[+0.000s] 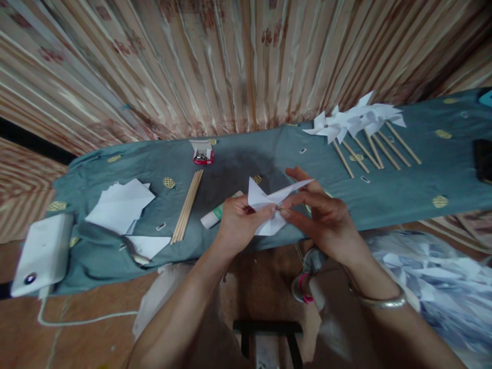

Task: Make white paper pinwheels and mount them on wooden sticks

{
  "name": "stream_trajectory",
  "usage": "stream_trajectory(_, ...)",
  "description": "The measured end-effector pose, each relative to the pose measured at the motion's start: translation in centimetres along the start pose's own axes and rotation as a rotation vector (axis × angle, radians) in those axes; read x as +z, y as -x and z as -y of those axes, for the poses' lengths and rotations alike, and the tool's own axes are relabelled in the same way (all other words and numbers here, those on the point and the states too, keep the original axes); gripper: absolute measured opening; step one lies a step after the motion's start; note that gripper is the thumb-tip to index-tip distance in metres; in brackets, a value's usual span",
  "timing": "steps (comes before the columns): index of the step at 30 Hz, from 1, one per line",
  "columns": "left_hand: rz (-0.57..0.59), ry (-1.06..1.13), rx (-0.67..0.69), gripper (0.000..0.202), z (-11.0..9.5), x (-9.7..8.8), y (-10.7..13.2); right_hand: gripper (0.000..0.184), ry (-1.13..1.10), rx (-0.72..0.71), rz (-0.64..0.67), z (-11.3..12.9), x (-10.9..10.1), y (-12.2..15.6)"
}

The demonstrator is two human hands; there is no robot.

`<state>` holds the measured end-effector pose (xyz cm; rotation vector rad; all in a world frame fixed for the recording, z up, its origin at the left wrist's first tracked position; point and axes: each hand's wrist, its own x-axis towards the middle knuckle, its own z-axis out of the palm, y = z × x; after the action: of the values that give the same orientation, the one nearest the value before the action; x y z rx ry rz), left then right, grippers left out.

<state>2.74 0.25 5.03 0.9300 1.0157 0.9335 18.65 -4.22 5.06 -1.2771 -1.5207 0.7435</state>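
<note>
A white paper pinwheel [272, 197] is held in front of me above the near edge of the cloth-covered table. My left hand [240, 220] grips its left side, with the thumb pressed near the centre. My right hand [321, 212] pinches at the centre, where a small metal pin [279, 208] shows between thumb and fingers. No stick is visible on this pinwheel. Behind my left hand lies a glue stick [211, 218], partly hidden by the fingers. Left of that, several thin wooden sticks [187, 207] lie side by side.
Finished pinwheels on sticks [361, 120] lie at the back right. An open red box of pins [203, 154] stands at the back. White paper sheets [121, 205] and a white device with a cable [44, 251] are at left. A bag of paper pieces [442, 287] sits lower right.
</note>
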Motion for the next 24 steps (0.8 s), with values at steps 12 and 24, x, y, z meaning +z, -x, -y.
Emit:
stream_trajectory(12,0.016,0.044,-0.019,0.015,-0.01,-0.17,0.14,0.003,-0.033,0.022,0.005,0.08,0.16,-0.05)
stream_trajectory(24,0.093,0.041,-0.005,0.032,-0.04,-0.49,0.32,0.003,-0.068,0.062,-0.037,0.17,0.43,0.00)
